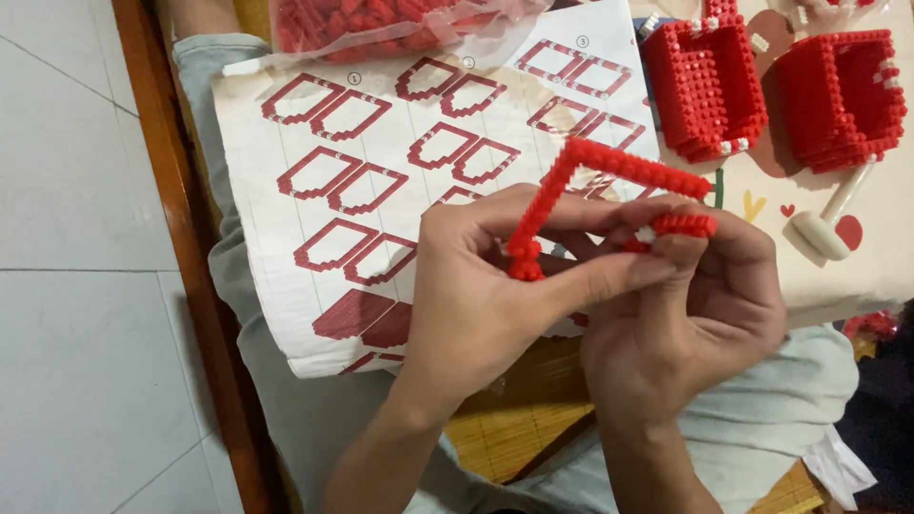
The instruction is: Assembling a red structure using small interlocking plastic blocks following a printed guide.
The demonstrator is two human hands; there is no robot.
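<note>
My left hand (486, 290) pinches the lower end of a thin red frame of small bricks (590, 167), bent like an angle, held above a paper instruction sheet (286, 247). My right hand (695, 305) grips the frame's other end between thumb and fingers, at a short red piece with one white brick (678, 226). Both hands meet over the sheet's lower right part. The sheet shows rows of red outline drawings.
Two built red brick blocks (709, 81) (843, 95) stand at the top right. A small white mallet-like tool (826, 227) lies below them. A clear bag of loose red bricks (371, 24) rests at the top. A wooden edge (181, 238) borders tiled floor at left.
</note>
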